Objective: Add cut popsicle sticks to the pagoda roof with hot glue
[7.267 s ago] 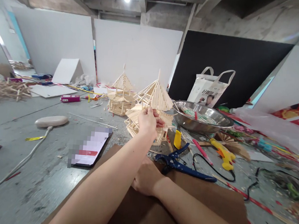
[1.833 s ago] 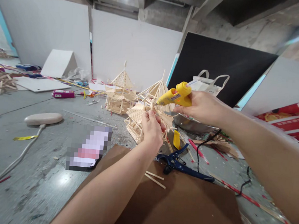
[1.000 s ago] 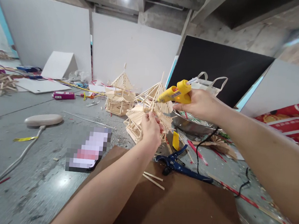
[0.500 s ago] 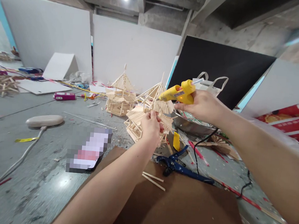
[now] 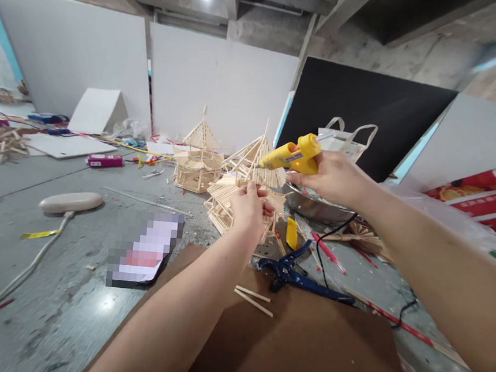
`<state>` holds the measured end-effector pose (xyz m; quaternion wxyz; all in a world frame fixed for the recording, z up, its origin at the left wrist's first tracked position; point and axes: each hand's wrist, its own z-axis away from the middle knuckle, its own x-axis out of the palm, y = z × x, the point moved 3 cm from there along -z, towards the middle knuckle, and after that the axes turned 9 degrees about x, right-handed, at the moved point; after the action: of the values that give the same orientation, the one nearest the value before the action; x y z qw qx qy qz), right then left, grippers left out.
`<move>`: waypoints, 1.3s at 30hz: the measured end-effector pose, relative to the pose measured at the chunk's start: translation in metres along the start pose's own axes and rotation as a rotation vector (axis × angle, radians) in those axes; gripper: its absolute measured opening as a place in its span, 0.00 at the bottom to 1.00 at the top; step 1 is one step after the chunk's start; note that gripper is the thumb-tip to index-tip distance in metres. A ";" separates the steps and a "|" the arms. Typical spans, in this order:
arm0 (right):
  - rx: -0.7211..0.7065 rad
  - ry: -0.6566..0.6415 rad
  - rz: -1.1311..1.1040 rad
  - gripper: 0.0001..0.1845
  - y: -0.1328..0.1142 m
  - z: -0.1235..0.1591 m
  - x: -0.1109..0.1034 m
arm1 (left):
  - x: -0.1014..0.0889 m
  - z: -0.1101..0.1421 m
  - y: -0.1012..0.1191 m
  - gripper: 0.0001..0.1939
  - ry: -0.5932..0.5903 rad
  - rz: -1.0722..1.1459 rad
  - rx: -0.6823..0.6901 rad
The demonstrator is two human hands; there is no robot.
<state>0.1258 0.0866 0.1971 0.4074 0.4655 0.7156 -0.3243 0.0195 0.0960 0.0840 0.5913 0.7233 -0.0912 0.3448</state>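
Note:
My right hand (image 5: 333, 179) is closed round a yellow hot glue gun (image 5: 296, 154), with a clear glue stick showing at its back end. The gun's nozzle points left, at the slatted upper roof of a pavilion model (image 5: 221, 190) built from thin wooden sticks. Lower down, my left hand (image 5: 249, 206) grips this model at its front, below the upper roof; its fingertips are partly hidden. Behind and to the left stands a second stick pavilion (image 5: 200, 161) with a pointed roof.
A blue pipe cutter (image 5: 296, 274) and two loose sticks (image 5: 253, 302) lie on a brown board (image 5: 303, 347). To the left are a phone (image 5: 147, 249) and a white power strip (image 5: 70, 201) with its cable. A metal bowl (image 5: 315, 206) stands behind the black gun cord.
The view has shifted very slightly. Both hands, the glue gun and the model keep nearly the same places, with the nozzle still at the upper roof.

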 end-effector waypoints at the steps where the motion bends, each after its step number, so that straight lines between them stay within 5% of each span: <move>1: 0.001 0.002 0.000 0.22 0.000 0.000 0.001 | 0.000 0.000 0.000 0.09 0.002 0.005 0.003; 27: 0.006 -0.047 -0.028 0.20 0.004 0.004 0.007 | 0.001 -0.002 0.001 0.08 -0.014 0.029 -0.001; 39: -0.008 0.046 -0.032 0.20 0.006 -0.002 0.011 | 0.000 -0.002 0.000 0.09 0.001 0.022 -0.008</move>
<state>0.1283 0.0950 0.1884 0.3874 0.4600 0.7333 -0.3171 0.0184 0.0980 0.0844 0.5904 0.7198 -0.1003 0.3511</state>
